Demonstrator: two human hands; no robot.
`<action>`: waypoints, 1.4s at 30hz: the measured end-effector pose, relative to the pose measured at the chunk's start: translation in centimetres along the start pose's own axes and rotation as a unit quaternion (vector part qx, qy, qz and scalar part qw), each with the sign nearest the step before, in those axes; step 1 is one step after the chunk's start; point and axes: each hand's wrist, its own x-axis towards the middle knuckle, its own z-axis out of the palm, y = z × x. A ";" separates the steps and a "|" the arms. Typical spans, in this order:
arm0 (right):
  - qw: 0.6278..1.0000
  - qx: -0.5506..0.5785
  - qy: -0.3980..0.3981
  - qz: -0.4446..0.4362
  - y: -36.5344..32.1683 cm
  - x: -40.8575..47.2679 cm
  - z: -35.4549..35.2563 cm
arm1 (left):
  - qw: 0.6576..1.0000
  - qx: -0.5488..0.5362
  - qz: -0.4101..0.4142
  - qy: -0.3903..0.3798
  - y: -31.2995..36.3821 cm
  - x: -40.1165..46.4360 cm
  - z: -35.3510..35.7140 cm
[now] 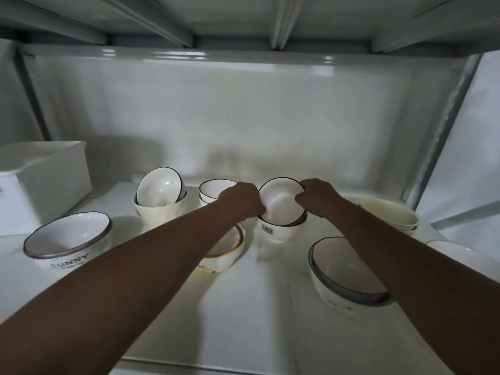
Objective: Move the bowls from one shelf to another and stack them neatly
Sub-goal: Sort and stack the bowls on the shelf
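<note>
Gripping: both hands hold one black-rimmed white bowl (281, 201), tilted toward the camera, atop a small stack at the shelf's middle rear.
Left hand (240, 200): fingers curled round the bowl's left rim.
Right hand (316, 197): fingers and thumb pinch the bowl's right rim.
Stack under it: another dark-rimmed bowl nested in a white labelled bowl (274, 232), standing on the shelf.
Shelf surface (257, 307): glossy white with faint marble veining, dimly lit, front edge near the bottom of the view.
Back wall (230, 109): pale, shiny panel with light reflections along its top.
Overhead: underside of the next shelf (243, 14), white with metal ribs.
Frame: grey metal upright (443, 125) at the right rear; another at the left rear.
Left side: white plastic bin (46, 182) against the wall.
Front left: dark-rimmed bowl lettered SUNNY (67, 239).
Rear left: black-rimmed bowl leaning inside a cream bowl (159, 207).
Rear centre: two stacked black-rimmed bowls (213, 189), just beside the left hand.
Under left forearm: yellow-patterned bowl stack (224, 253), partly hidden.
Front right: blue-rimmed bowl stack (343, 277).
Rear right: cream bowl stack (389, 215).
Far right edge: white bowl (470, 255), partly cut off.
</note>
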 end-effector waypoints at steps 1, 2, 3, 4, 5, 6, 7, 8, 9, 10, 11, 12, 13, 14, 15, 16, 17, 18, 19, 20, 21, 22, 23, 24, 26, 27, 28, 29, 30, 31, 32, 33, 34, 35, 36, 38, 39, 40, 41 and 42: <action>1.000 -0.010 -0.006 -0.002 -0.1 0.2 -0.1 | 1.000 -0.017 -0.002 -0.019 0.0 0.2 0.1; 1.000 -0.018 -0.016 -0.002 -0.2 0.3 -0.3 | 0.999 -0.034 0.001 -0.034 0.0 0.3 0.1; 0.999 -0.027 -0.029 0.000 -0.3 0.4 -0.5 | 0.998 -0.047 0.004 -0.048 0.1 0.3 0.0; 0.999 -0.029 -0.044 0.005 -0.4 0.6 -0.6 | 0.997 -0.056 0.006 -0.061 0.2 0.4 -0.1; 0.998 -0.024 -0.060 0.012 -0.4 0.8 -0.8 | 0.996 -0.058 0.009 -0.073 0.3 0.5 -0.3; 0.997 -0.012 -0.078 0.021 -0.3 1.0 -1.0 | 0.995 -0.055 0.012 -0.083 0.4 0.6 -0.5; 0.995 0.005 -0.099 0.032 -0.2 1.3 -1.1 | 0.994 -0.048 0.015 -0.093 0.5 0.6 -0.8; 0.991 0.019 -0.122 0.044 0.0 1.5 -1.2 | 0.994 -0.044 0.014 -0.103 0.6 0.5 -1.1; 0.988 0.026 -0.144 0.055 0.2 1.6 -1.2 | 0.992 -0.046 0.011 -0.115 0.7 0.5 -1.3; 0.985 0.022 -0.162 0.062 0.3 1.7 -1.1 | 0.991 -0.052 0.007 -0.126 0.9 0.4 -1.4; 0.982 0.009 -0.175 0.065 0.5 1.8 -1.0 | 0.989 -0.055 0.003 -0.135 1.1 0.3 -1.4; 0.981 -0.005 -0.183 0.065 0.6 1.8 -0.8 | 0.988 -0.054 0.000 -0.143 1.3 0.1 -1.5; 0.980 -0.019 -0.186 0.065 0.7 1.8 -0.5 | 0.988 -0.051 -0.002 -0.148 1.5 0.1 -1.4; 0.980 -0.033 -0.183 0.064 0.6 1.7 -0.3 | 0.988 -0.048 -0.001 -0.147 1.6 0.1 -1.2; 0.981 -0.055 -0.178 0.059 0.6 1.7 -0.1 | 0.989 -0.044 0.003 -0.142 1.6 0.1 -1.0; 0.980 -0.083 -0.174 0.052 0.5 1.5 0.0 | 0.990 -0.042 0.008 -0.137 1.5 0.2 -0.8; 0.978 -0.112 -0.169 0.045 0.3 1.4 0.0 | 0.990 -0.041 0.011 -0.134 1.3 0.3 -0.8; 0.976 -0.136 -0.163 0.041 0.2 1.4 0.0 | 0.990 -0.045 0.015 -0.132 1.0 0.5 -0.7; 0.974 -0.163 -0.151 0.037 0.0 1.5 -0.1 | 0.991 -0.049 0.019 -0.126 0.6 0.6 -0.8; 0.974 -0.186 -0.126 0.026 -0.3 1.6 -0.3 | 0.992 -0.050 0.025 -0.116 0.1 0.7 -1.1; 0.975 -0.206 -0.085 0.005 -0.5 1.8 -0.4 | 0.993 -0.039 0.034 -0.103 -0.5 0.6 -1.5; 0.977 -0.208 -0.032 -0.021 -1.1 1.8 -0.7 | 0.995 -0.015 0.046 -0.086 -1.3 0.2 -2.1; 0.982 -0.180 0.018 -0.050 -1.9 1.6 -1.0 | 0.996 0.016 0.059 -0.068 -2.2 -0.5 -2.7; 0.985 -0.148 0.036 -0.085 -3.0 1.2 -1.2 | 0.995 0.041 0.075 -0.047 -3.2 -1.2 -3.3; 0.983 -0.117 -0.056 -0.129 -5.9 -0.2 -1.4 | 0.993 0.072 0.088 -0.025 -5.5 -3.2 -4.2; 0.977 -0.113 -0.131 -0.126 -7.4 -1.0 -1.0 | 0.993 0.081 0.081 -0.030 -6.6 -4.2 -4.5; 0.967 -0.119 -0.191 -0.120 -8.6 -1.7 -0.4 | 0.993 0.082 0.072 -0.043 -7.8 -4.9 -4.6; 0.958 -0.134 -0.225 -0.120 -9.5 -2.1 0.4 | 0.993 0.079 0.061 -0.063 -8.9 -5.4 -4.6; 0.952 -0.150 -0.234 -0.127 -10.0 -2.3 1.3 | 0.992 0.077 0.051 -0.084 -9.8 -5.6 -4.4; 0.951 -0.163 -0.227 -0.132 -10.4 -2.3 2.2 | 0.992 0.062 0.037 -0.100 -10.6 -5.8 -4.1; 0.950 -0.176 -0.217 -0.136 -10.7 -2.3 2.9 | 0.993 0.030 0.021 -0.111 -11.2 -5.9 -3.9; 0.949 -0.191 -0.209 -0.140 -11.1 -2.4 3.5 | 0.993 -0.010 0.010 -0.119 -11.6 -6.0 -3.6; 0.946 -0.205 -0.205 -0.143 -11.4 -2.5 4.0 | 0.992 -0.040 0.005 -0.121 -12.0 -6.0 -3.3; 0.944 -0.216 -0.206 -0.143 -11.7 -2.5 4.4 | 0.991 -0.059 0.004 -0.120 -12.1 -6.2 -3.2; 0.941 -0.227 -0.207 -0.140 -12.0 -2.4 4.7 | 0.991 -0.073 0.006 -0.114 -12.1 -6.4 -3.1; 0.939 -0.251 -0.197 -0.131 -12.9 -1.9 4.9 | 0.993 -0.076 0.015 -0.094 -12.2 -6.8 -3.1; 0.940 -0.257 -0.185 -0.127 -13.6 -1.7 4.9 | 0.994 -0.071 0.022 -0.080 -12.6 -6.8 -3.2; 0.944 -0.256 -0.169 -0.125 -14.3 -1.4 4.8 | 0.995 -0.066 0.029 -0.063 -13.0 -6.7 -3.5; 0.950 -0.242 -0.151 -0.126 -15.2 -1.0 4.9 | 0.997 -0.062 0.033 -0.044 -13.7 -6.7 -3.9; 0.958 -0.216 -0.135 -0.130 -16.0 -0.6 5.0 | 0.998 -0.058 0.030 -0.020 -14.4 -6.7 -4.4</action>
